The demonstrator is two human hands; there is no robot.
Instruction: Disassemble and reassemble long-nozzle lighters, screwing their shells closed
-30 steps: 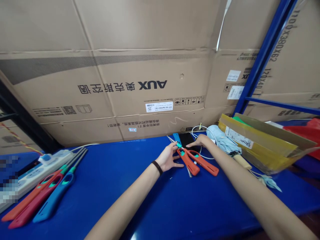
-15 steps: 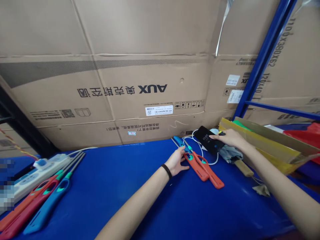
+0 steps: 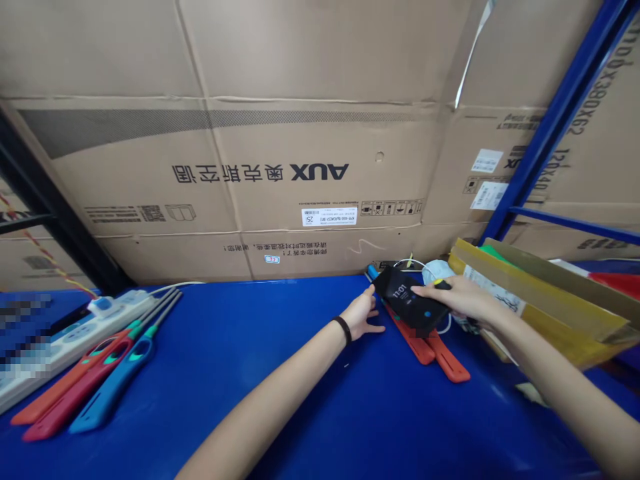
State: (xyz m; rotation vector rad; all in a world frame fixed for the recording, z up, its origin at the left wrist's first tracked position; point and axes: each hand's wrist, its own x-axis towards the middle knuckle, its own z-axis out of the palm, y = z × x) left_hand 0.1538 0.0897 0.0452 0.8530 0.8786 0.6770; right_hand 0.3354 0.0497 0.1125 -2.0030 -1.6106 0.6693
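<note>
My right hand grips a black smartphone whose lit screen reads 11:01; a small black and yellow item shows at its fingers. Under the phone lie gas lighters with orange handles, partly covered, beside a blue end. My left hand is at the phone's left edge, thumb stretched out and fingers apart; whether a fingertip touches the phone I cannot tell. A white cable runs behind the phone. Below my right wrist, a folded umbrella is mostly hidden, its tan handle partly showing.
On the left, more gas lighters, orange, red and blue, lie beside a white power strip. A yellow-taped open carton stands at the right. Behind the blue surface rises a large cardboard sheet, between a black post and a blue post.
My right hand has brought the phone left and toward me, over the orange lighters. My left hand has gone from the lighters to the phone's left edge. The view has shifted slightly.
</note>
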